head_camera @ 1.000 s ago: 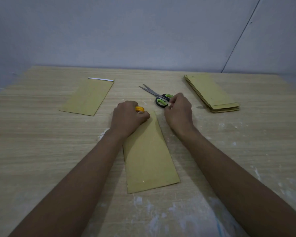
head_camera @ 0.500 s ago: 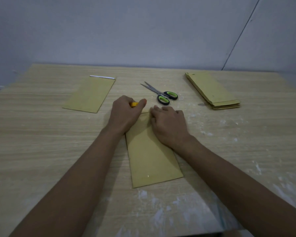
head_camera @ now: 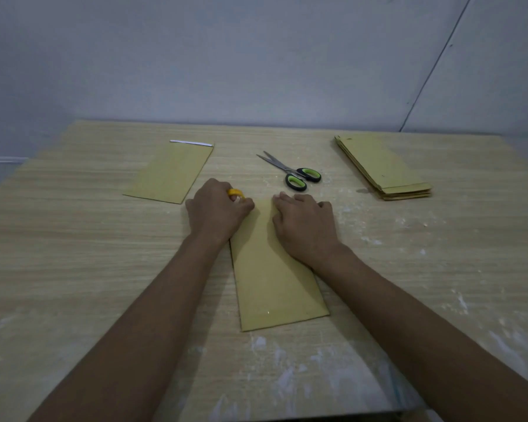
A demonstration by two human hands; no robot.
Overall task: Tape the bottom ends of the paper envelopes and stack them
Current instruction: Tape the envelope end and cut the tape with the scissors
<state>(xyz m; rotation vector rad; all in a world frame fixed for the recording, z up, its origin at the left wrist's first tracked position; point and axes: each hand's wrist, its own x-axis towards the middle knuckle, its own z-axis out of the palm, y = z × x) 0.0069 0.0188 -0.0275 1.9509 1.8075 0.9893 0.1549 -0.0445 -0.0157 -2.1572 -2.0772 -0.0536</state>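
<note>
A brown paper envelope (head_camera: 275,278) lies lengthwise on the wooden table (head_camera: 73,254) in front of me. My left hand (head_camera: 217,214) grips a small yellow tape roll (head_camera: 236,193) at the envelope's far left corner. My right hand (head_camera: 305,223) lies flat on the envelope's far end, fingers stretched toward the far edge. The far edge is mostly hidden by both hands. A single envelope (head_camera: 173,172) with a white strip along its far end lies at the back left. A stack of several envelopes (head_camera: 381,167) sits at the back right.
Scissors (head_camera: 293,173) with green and black handles lie just beyond my hands, blades pointing to the back left. White dusty smears mark the table's near and right parts. A grey wall rises behind the table.
My right hand left the spot near the scissors, came down flat on the envelope's far end and slid right. My left hand kept the tape roll at the far left corner.
</note>
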